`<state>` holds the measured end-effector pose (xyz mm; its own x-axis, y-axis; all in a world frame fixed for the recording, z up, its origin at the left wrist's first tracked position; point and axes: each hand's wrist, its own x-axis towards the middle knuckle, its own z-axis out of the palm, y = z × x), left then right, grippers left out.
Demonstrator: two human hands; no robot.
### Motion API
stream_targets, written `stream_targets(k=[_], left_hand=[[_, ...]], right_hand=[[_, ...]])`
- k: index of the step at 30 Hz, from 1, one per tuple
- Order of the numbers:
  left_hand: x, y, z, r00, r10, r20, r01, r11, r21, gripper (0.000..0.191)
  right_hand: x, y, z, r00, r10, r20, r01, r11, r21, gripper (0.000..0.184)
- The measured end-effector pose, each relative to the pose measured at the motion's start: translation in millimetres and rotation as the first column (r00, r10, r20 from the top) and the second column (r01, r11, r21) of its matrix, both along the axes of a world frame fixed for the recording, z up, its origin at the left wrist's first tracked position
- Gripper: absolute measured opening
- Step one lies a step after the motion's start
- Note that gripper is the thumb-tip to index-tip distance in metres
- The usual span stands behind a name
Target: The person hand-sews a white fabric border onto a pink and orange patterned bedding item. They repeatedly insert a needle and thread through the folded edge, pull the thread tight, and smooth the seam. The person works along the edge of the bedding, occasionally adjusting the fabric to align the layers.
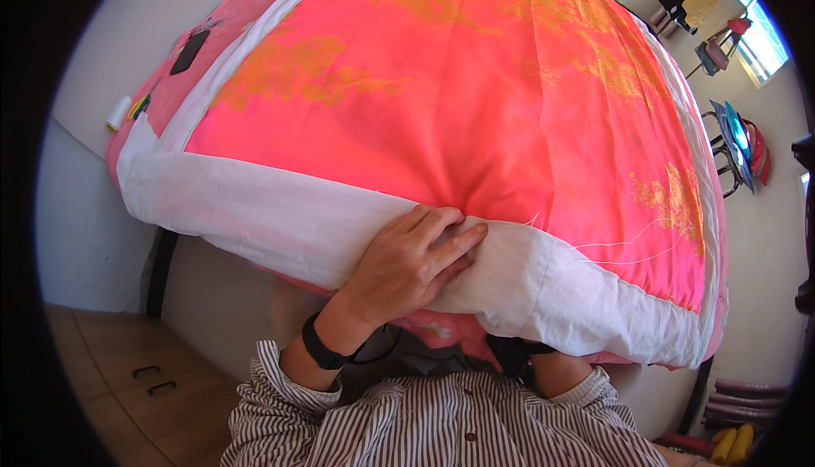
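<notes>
A quilt (439, 117) with a shiny pink-red top and gold floral patterns spreads before me. Its white cloth border (267, 206) is folded over the near edge. My left hand (417, 253) lies palm down on that border, thumb and fingertips gripping the cloth at the seam with the pink top, where the satin puckers. My right hand is out of view; its forearm (560, 371) goes beneath the quilt's near edge. Close to the right of my left hand, white thread (627, 260) comes out near the seam and loops over the pink cloth.
A dark phone (190, 52), yellow-handled scissors (137, 108) and a white thread spool (119, 112) lie along the left edge on pink cloth. Wooden cabinet doors (114, 390) stand low left. Chairs with cloth items (738, 142) are at the right; bananas (732, 445) lie low right.
</notes>
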<state>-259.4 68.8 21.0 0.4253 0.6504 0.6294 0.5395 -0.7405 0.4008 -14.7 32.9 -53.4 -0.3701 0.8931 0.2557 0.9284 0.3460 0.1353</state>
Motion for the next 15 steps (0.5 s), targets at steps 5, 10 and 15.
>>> stream_targets(k=[5, 10, 15], left_hand=[[-0.9, 1.3, -3.3, 1.000, -0.025, 0.004, 0.025, 0.999, -0.027, 0.045], [-0.4, 0.6, -3.8, 1.000, -0.020, -0.011, 0.020, 0.999, -0.031, 0.044], [0.5, 0.2, -5.1, 0.999, -0.028, -0.027, 0.027, 0.999, -0.027, 0.042]], right_hand=[[-0.4, -2.1, 0.5, 1.000, 0.003, 0.002, -0.003, 1.000, 0.005, 0.054], [-0.2, -6.1, 1.2, 1.000, 0.002, 0.007, -0.002, 1.000, 0.009, 0.053], [0.8, -9.3, 0.6, 1.000, 0.005, 0.009, -0.005, 1.000, 0.010, 0.053]])
